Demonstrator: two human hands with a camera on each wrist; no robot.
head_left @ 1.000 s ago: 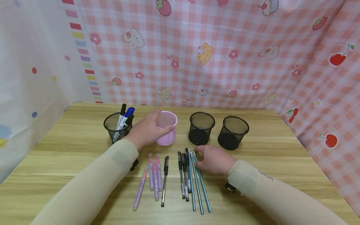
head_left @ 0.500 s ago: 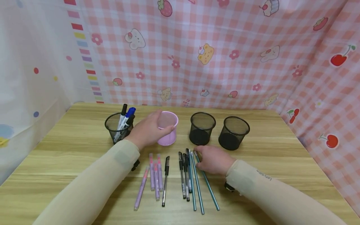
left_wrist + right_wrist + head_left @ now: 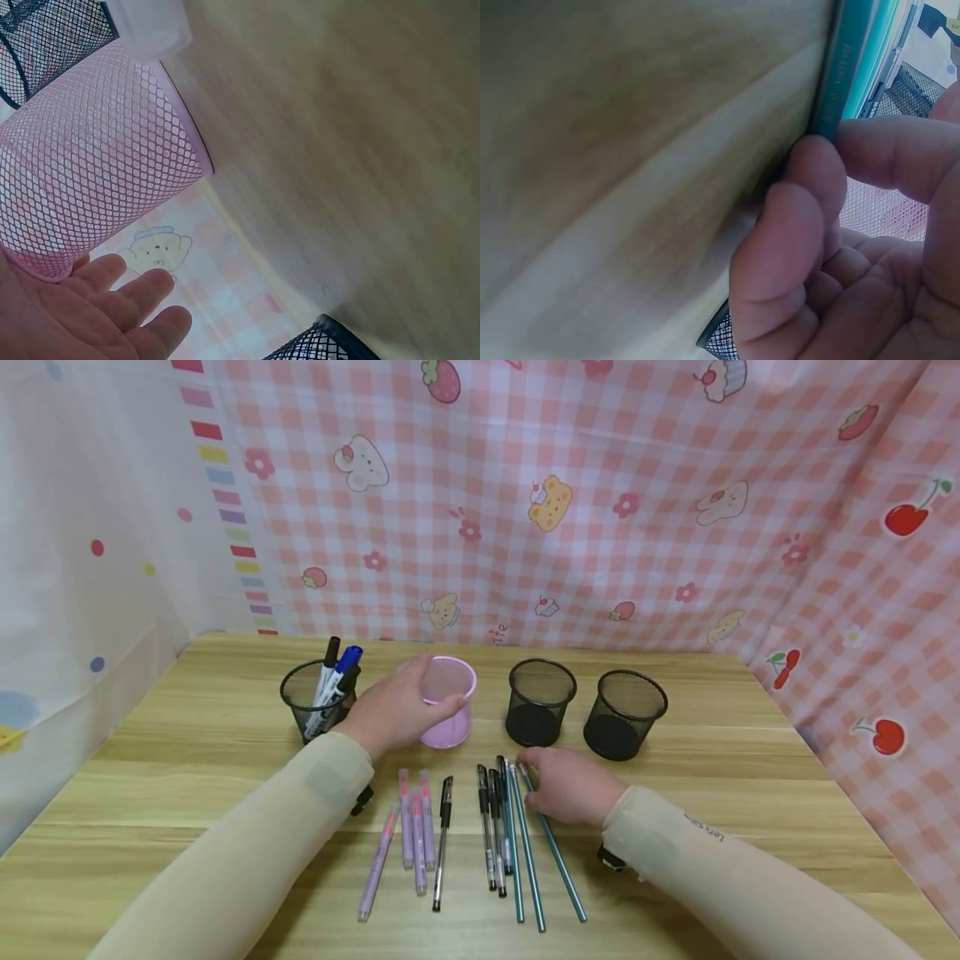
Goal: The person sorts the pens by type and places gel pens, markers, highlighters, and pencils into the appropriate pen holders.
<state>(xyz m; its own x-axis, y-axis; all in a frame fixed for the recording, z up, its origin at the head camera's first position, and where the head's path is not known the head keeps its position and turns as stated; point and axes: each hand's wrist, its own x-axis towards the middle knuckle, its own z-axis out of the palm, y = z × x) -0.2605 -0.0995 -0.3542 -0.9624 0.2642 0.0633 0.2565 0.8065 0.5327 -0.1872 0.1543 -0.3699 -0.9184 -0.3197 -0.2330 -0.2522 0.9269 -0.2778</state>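
My left hand [image 3: 393, 703] holds the pink mesh pen cup [image 3: 448, 732], the thumb in front and the fingers at the rim behind. In the left wrist view, the fingers [image 3: 146, 292] extend beside the cup's rim. My right hand [image 3: 573, 787] pinches the upper end of a teal pencil [image 3: 564, 870], which lies slanted on the table. Up close in the right wrist view, the thumb and fingertips meet on that pencil [image 3: 841, 82]. Two other teal pencils [image 3: 528, 860] lie just left of it, alongside several black gel pens [image 3: 491, 835].
A black mesh cup [image 3: 296, 706] with several markers [image 3: 330, 689] stands at the left. Two black mesh cups, one middle [image 3: 534, 722] and one right [image 3: 615, 735], hold nothing visible. Several purple highlighters [image 3: 416, 843] and a lone gel pen [image 3: 444, 835] lie in front on the wooden table [image 3: 750, 827].
The rightmost pencil's lower end has swung to the right, away from the other pencils, with my right hand at its upper end. My left hand stays on the pink cup.
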